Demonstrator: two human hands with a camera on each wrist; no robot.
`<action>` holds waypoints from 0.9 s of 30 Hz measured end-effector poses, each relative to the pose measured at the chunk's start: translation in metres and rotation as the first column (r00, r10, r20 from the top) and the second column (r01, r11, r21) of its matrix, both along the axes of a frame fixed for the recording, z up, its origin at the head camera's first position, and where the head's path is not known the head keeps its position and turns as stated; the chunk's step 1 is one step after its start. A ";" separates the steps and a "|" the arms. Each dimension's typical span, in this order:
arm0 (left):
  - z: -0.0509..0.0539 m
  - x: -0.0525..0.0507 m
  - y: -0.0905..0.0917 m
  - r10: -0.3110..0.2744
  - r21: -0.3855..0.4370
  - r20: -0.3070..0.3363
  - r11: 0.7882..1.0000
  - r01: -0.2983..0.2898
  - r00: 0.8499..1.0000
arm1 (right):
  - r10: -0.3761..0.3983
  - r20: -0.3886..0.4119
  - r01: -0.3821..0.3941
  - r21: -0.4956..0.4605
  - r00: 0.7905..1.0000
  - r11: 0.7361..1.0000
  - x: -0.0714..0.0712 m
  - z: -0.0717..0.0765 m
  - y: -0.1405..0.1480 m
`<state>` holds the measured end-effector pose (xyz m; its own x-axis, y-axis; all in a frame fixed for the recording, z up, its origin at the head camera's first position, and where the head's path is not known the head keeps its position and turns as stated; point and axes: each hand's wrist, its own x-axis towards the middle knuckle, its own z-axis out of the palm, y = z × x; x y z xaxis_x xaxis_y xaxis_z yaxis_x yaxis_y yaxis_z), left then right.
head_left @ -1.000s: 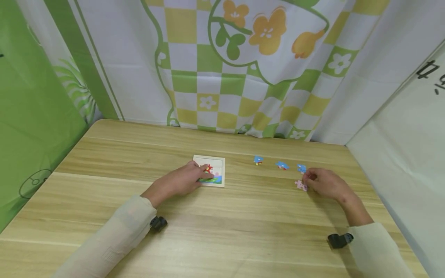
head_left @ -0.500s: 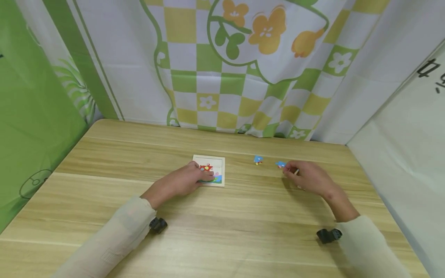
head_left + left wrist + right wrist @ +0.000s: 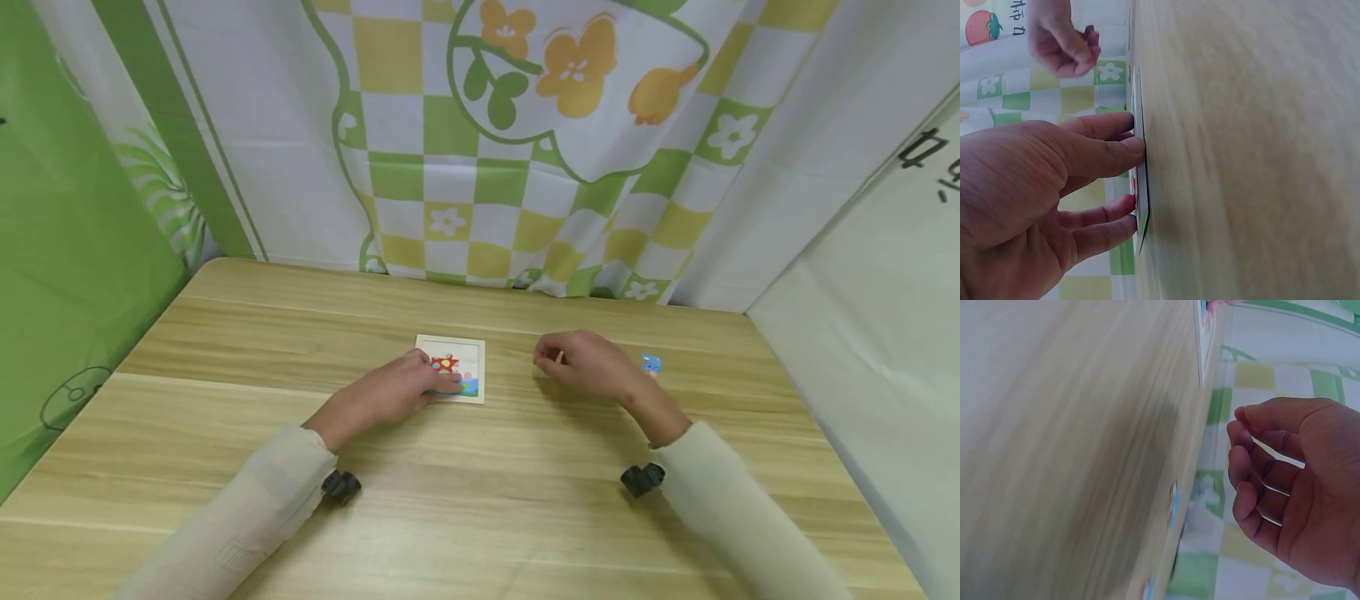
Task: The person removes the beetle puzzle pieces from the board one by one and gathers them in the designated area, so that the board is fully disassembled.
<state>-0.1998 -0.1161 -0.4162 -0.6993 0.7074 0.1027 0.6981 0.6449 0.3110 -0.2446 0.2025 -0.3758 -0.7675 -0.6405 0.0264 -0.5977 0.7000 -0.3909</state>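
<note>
Both grips released: your left hand [image 3: 397,386] rests on the puzzle board [image 3: 457,347]; your right hand [image 3: 587,363], loosely curled, hovers to its right.

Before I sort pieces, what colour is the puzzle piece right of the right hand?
Mostly blue; the puzzle piece shows best in the head view.

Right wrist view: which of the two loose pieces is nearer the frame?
The upper piece, partway up the picture; the other piece sits lower, by the bottom edge, farther from the frame.
</note>
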 end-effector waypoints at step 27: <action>0.004 -0.001 0.001 0.053 -0.032 0.088 0.998 -0.050 0.995 | 0.163 0.073 -0.163 -0.007 0.984 0.987 -0.031 -0.028 -0.082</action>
<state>-0.2010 -0.1153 -0.4120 -0.7404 0.6720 0.0176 0.6340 0.6893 0.3505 -0.2754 0.1206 -0.4041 -0.6524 -0.7574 -0.0253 -0.6735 0.5948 -0.4389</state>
